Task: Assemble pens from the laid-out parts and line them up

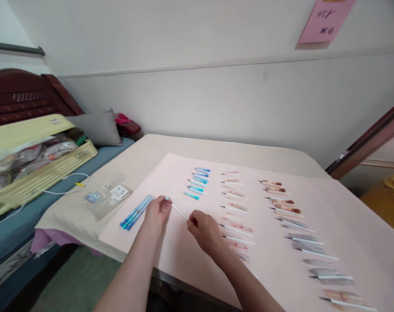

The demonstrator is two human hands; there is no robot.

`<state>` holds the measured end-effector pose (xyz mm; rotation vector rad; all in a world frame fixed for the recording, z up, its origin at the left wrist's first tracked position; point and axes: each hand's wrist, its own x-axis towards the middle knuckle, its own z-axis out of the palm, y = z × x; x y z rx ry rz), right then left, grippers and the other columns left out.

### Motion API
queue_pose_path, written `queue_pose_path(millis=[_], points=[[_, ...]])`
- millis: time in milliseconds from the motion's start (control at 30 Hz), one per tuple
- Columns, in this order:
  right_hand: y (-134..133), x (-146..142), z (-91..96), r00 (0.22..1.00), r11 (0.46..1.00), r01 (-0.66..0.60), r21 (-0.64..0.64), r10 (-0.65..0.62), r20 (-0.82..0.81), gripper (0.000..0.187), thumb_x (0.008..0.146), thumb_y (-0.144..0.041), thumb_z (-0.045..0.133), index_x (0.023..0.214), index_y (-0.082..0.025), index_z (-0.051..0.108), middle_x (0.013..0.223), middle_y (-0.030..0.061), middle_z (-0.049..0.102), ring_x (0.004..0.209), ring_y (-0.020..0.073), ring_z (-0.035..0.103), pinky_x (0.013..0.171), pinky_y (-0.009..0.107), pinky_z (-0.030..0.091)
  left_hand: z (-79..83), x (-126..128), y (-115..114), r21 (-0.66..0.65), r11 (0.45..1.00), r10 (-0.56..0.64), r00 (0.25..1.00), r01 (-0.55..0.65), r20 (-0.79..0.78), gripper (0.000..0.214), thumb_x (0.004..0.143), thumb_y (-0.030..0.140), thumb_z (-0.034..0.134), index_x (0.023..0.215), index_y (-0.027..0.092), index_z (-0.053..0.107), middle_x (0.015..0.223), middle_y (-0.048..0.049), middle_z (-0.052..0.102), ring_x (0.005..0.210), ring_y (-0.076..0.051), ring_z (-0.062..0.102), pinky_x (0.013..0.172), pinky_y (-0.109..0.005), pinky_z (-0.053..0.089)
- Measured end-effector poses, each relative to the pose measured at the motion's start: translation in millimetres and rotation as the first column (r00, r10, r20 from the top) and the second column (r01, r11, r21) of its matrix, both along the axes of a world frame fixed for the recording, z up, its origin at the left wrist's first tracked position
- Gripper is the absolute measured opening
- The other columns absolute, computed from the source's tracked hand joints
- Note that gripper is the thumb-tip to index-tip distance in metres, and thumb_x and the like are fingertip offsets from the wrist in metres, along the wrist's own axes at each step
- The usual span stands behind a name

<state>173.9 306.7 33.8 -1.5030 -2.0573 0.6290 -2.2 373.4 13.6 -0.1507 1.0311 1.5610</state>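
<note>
My left hand (157,212) and my right hand (205,232) together hold one thin white pen refill (178,211) over a pale pink sheet (171,242). The left fingers pinch its blue-capped end, the right fingers pinch the other end. Just left of my left hand lie three blue pen barrels (136,212) side by side. Beyond my hands are columns of small parts: blue pieces with white refills (198,181), pink ones (235,207), brown ones (279,196) and grey ones (309,249).
The sheet lies on a beige cloth-covered table (249,151) against a white wall. A clear plastic packet (110,196) rests at the table's left. To the left stand a bed with a grey pillow (98,127) and an open yellow case (37,160).
</note>
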Motion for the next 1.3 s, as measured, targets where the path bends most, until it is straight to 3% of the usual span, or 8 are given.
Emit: queue_pose_path(millis=[133, 300, 433, 1033, 1300], points=[[-1, 1, -1.6, 1.0, 1.0, 0.012, -0.008, -0.013, -0.022, 0.009, 0.073, -0.014, 0.05, 0.067, -0.018, 0.055, 0.062, -0.0014, 0.058, 0.056, 0.0099, 0.047, 0.052, 0.022, 0.024, 0.9, 5, -3, 0.102, 0.994, -0.038, 0.998, 0.043, -0.057, 0.02, 0.068, -0.006, 0.049, 0.07, 0.014, 0.05, 0.059, 0.0001, 0.055, 0.05, -0.008, 0.056, 0.053, -0.021, 0.051], [1, 3, -0.1, 0.997, 0.998, 0.041, -0.052, -0.045, -0.065, 0.01, 0.072, -0.014, 0.051, 0.064, -0.018, 0.054, 0.059, -0.0019, 0.057, 0.054, 0.0096, 0.045, 0.051, 0.022, 0.022, 3.9, 12, -5, 0.16, 0.979, -0.102, 0.983, 0.127, -0.151, 0.019, 0.068, -0.004, 0.052, 0.074, 0.014, 0.055, 0.061, -0.0015, 0.058, 0.051, -0.01, 0.057, 0.05, -0.021, 0.05], [2, 5, 5.1, 0.991, 0.993, 0.067, -0.092, -0.077, -0.108, 0.011, 0.073, -0.015, 0.05, 0.062, -0.018, 0.054, 0.057, -0.0019, 0.057, 0.053, 0.0096, 0.046, 0.05, 0.022, 0.023, 6.0, 16, -7, 0.162, 0.971, -0.145, 0.973, 0.175, -0.182, 0.013, 0.071, -0.001, 0.053, 0.074, 0.011, 0.058, 0.062, -0.0034, 0.059, 0.05, -0.008, 0.056, 0.046, -0.016, 0.046], [5, 5, 3.7, 0.986, 0.998, 0.06, -0.029, -0.063, -0.156, 0.013, 0.072, -0.013, 0.048, 0.061, -0.018, 0.052, 0.055, -0.0028, 0.053, 0.052, 0.0096, 0.045, 0.05, 0.021, 0.026, 9.2, 23, -11, 0.118, 0.976, -0.155, 0.963, 0.184, -0.222, 0.009, 0.078, 0.004, 0.051, 0.074, 0.012, 0.053, 0.07, -0.0065, 0.062, 0.061, -0.012, 0.062, 0.057, -0.023, 0.052], [9, 4, 1.5, 0.978, 0.994, 0.105, 0.005, -0.102, -0.182, 0.014, 0.074, -0.014, 0.047, 0.062, -0.018, 0.053, 0.056, -0.0018, 0.053, 0.051, 0.0101, 0.043, 0.05, 0.021, 0.028, 16.4, 52, -28, 0.167, 0.903, -0.354, 0.904, 0.397, -0.238, 0.006, 0.072, 0.006, 0.06, 0.073, 0.011, 0.057, 0.07, -0.0088, 0.063, 0.061, -0.015, 0.062, 0.056, -0.025, 0.05]])
